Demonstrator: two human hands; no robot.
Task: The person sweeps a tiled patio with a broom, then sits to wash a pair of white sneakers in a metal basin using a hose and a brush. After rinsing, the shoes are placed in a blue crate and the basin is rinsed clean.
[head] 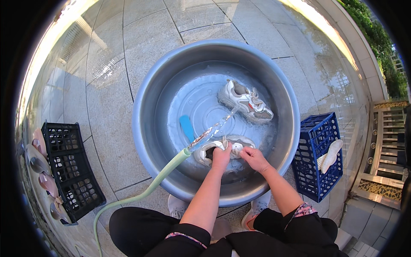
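Note:
A wide metal basin (145, 72) holds shallow water and a pair of wet white-and-grey sneakers. The near sneaker (202, 153) lies with its opening to the left, and its laces stand up at the middle. My left hand (221, 156) grips it at the tongue and laces. Further right, my right hand (256, 158) pinches at the same shoe's lace area; the fingers hide exactly what they hold. The far sneaker (245, 102) rests at the basin's upper right, its laces bunched on top. Water pours from a pale green hose (168, 167) towards it.
A blue brush-like piece (186, 126) lies in the basin. On the right, a blue plastic crate (316, 157) carries pale insoles (332, 156). A black crate (72, 172) stands left, beside several shoes (48, 181). The stone-tiled floor (154, 38) is wet.

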